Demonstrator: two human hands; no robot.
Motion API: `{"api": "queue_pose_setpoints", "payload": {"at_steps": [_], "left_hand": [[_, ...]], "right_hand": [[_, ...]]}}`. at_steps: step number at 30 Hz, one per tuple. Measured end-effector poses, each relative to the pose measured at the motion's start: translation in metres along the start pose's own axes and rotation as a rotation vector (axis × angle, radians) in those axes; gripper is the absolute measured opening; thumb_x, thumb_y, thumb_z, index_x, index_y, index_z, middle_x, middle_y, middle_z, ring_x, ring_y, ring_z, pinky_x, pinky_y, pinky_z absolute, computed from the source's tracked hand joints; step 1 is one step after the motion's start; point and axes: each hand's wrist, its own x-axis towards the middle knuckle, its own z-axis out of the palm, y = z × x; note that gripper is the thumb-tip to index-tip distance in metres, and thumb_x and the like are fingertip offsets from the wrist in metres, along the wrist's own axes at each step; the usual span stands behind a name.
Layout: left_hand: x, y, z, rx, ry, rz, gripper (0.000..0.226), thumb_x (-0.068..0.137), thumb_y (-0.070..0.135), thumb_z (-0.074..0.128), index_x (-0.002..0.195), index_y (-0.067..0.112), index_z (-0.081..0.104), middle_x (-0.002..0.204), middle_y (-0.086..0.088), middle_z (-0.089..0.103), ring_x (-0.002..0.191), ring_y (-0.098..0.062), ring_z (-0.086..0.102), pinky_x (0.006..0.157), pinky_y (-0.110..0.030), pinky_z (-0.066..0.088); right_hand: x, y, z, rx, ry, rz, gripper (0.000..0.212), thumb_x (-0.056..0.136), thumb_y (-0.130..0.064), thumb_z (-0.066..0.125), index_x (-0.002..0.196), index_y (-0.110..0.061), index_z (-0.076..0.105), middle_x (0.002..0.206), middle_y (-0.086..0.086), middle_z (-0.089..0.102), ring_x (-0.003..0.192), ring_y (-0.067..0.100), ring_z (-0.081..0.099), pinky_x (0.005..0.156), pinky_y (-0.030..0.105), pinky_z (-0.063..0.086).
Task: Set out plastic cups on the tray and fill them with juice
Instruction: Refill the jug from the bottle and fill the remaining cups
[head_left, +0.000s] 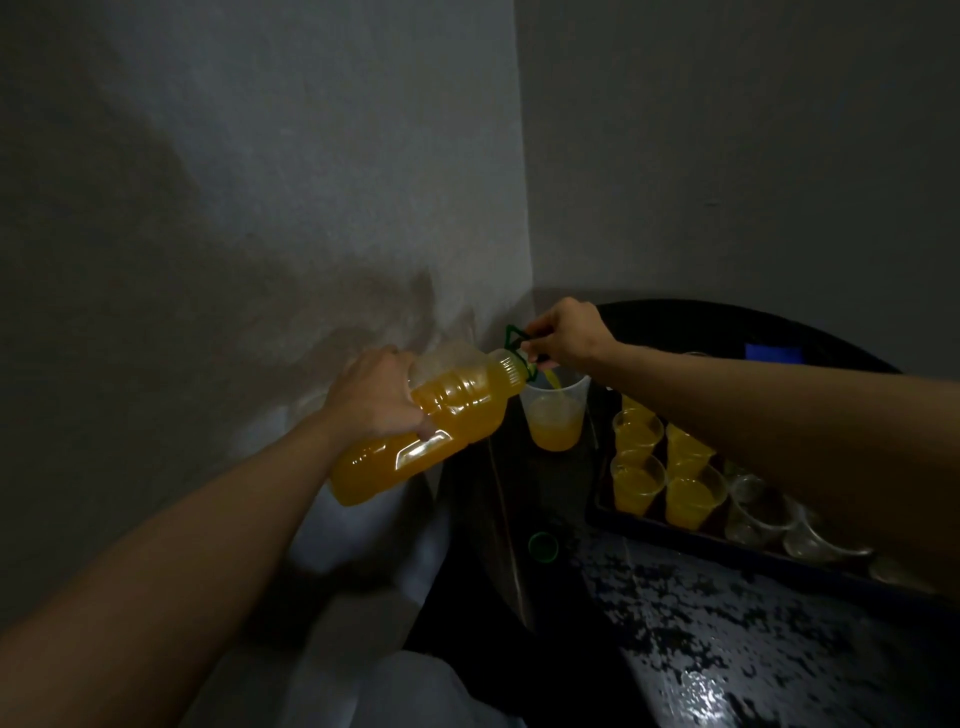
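Currently, left hand (374, 395) is gripping the tilted juice bottle (457, 415); right hand (569, 332) is pinching its green handle (511, 338); juice is pouring into the cup (556, 410).

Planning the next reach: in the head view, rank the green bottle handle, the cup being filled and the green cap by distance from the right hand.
1. Green bottle handle, pinched by the right hand.
2. Cup being filled, just below that hand.
3. Green cap, on the counter, nearer the camera.
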Motion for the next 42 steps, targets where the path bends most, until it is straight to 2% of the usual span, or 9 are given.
{"api": "queue_pose_setpoints", "payload": {"at_steps": [3, 9, 11, 13, 17, 21, 24, 36, 42], "left_hand": [[-0.001, 0.0, -0.002, 0.0, 0.0, 0.003, 0.092, 0.049, 0.049, 0.092, 0.129, 0.019, 0.057, 0.124, -0.004, 0.057, 0.117, -0.031, 0.055, 0.091, -0.041, 0.051], [-0.002, 0.002, -0.004, 0.014, 0.005, 0.011, 0.094, 0.048, 0.052, 0.091, 0.13, 0.02, 0.057, 0.122, -0.002, 0.057, 0.114, -0.031, 0.055, 0.093, -0.042, 0.05], [-0.002, 0.002, -0.005, 0.015, 0.002, 0.008, 0.095, 0.048, 0.053, 0.09, 0.13, 0.02, 0.057, 0.122, -0.002, 0.058, 0.114, -0.03, 0.055, 0.094, -0.042, 0.049], [-0.001, 0.002, -0.005, 0.007, -0.002, 0.002, 0.096, 0.047, 0.054, 0.09, 0.131, 0.021, 0.056, 0.124, -0.002, 0.057, 0.116, -0.03, 0.055, 0.095, -0.043, 0.049], [-0.002, 0.002, -0.006, 0.013, -0.003, 0.008, 0.093, 0.053, 0.05, 0.091, 0.132, 0.019, 0.054, 0.127, -0.004, 0.056, 0.118, -0.03, 0.053, 0.096, -0.042, 0.047], [-0.003, 0.001, -0.008, 0.019, -0.013, -0.003, 0.097, 0.053, 0.051, 0.092, 0.136, 0.019, 0.052, 0.131, -0.005, 0.054, 0.123, -0.033, 0.05, 0.099, -0.046, 0.047], [-0.003, 0.0, -0.01, 0.022, -0.013, 0.005, 0.098, 0.048, 0.055, 0.09, 0.132, 0.02, 0.055, 0.127, -0.004, 0.056, 0.121, -0.033, 0.053, 0.099, -0.048, 0.048], [-0.004, 0.0, -0.013, 0.019, 0.004, 0.028, 0.089, 0.05, 0.049, 0.091, 0.127, 0.021, 0.058, 0.123, -0.003, 0.058, 0.116, -0.03, 0.056, 0.095, -0.042, 0.047], [-0.002, -0.002, -0.015, 0.035, -0.004, 0.034, 0.091, 0.049, 0.053, 0.091, 0.127, 0.02, 0.058, 0.124, -0.004, 0.06, 0.114, -0.03, 0.057, 0.093, -0.041, 0.046]], "right_hand": [[-0.001, -0.001, 0.0, 0.005, -0.007, -0.003, 0.02, 0.091, -0.007, 0.067, 0.111, -0.003, 0.07, 0.096, 0.011, 0.072, 0.081, 0.013, 0.072, 0.071, 0.024, 0.061], [-0.003, -0.004, -0.001, 0.015, 0.02, 0.01, 0.022, 0.091, -0.008, 0.068, 0.112, -0.002, 0.07, 0.096, 0.012, 0.072, 0.084, 0.017, 0.073, 0.076, 0.03, 0.062], [-0.002, -0.006, -0.001, 0.016, 0.02, 0.012, 0.022, 0.091, -0.008, 0.068, 0.112, -0.001, 0.07, 0.098, 0.014, 0.072, 0.084, 0.017, 0.073, 0.074, 0.028, 0.062], [-0.002, -0.007, -0.002, 0.02, 0.02, 0.018, 0.022, 0.091, -0.007, 0.068, 0.111, 0.0, 0.07, 0.098, 0.015, 0.072, 0.084, 0.018, 0.073, 0.073, 0.028, 0.062], [-0.004, -0.007, -0.003, 0.017, 0.02, 0.013, 0.022, 0.091, -0.006, 0.068, 0.112, 0.0, 0.07, 0.099, 0.016, 0.073, 0.088, 0.023, 0.074, 0.081, 0.035, 0.062], [-0.003, -0.009, -0.002, 0.025, 0.026, 0.022, 0.022, 0.091, -0.007, 0.069, 0.111, 0.0, 0.07, 0.099, 0.016, 0.073, 0.087, 0.022, 0.074, 0.08, 0.035, 0.062], [-0.003, -0.01, -0.001, 0.025, 0.027, 0.031, 0.021, 0.091, -0.007, 0.069, 0.11, 0.0, 0.071, 0.098, 0.015, 0.073, 0.086, 0.02, 0.074, 0.08, 0.034, 0.062], [-0.003, -0.013, -0.002, 0.019, 0.037, 0.033, 0.021, 0.091, -0.006, 0.069, 0.111, -0.001, 0.071, 0.096, 0.015, 0.073, 0.086, 0.021, 0.074, 0.079, 0.033, 0.062], [-0.003, -0.014, -0.003, 0.017, 0.034, 0.031, 0.021, 0.091, -0.005, 0.068, 0.112, -0.001, 0.07, 0.098, 0.016, 0.073, 0.087, 0.021, 0.074, 0.08, 0.034, 0.062]]}}
